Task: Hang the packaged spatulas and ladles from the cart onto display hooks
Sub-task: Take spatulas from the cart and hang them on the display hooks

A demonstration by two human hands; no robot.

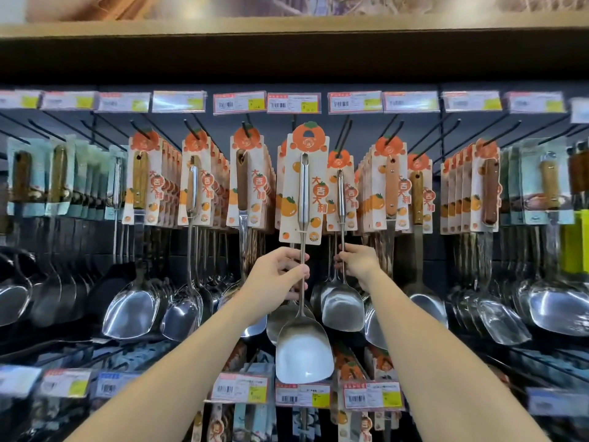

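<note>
The left hand [277,275] clamps the bare shank of the card-backed stainless-steel spatula [303,193], raised just left of the black wire display hook [345,135], while the right hand [358,261] pinches a hanging steel spatula [342,309]; the raised one looks light, stiff and slick, so mid-shank seems the surest hold.

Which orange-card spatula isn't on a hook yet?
The centre all-steel spatula, in the left hand: its card's hang hole is empty. The neighbouring spatula in the right hand and the rest hang from hooks.
</note>
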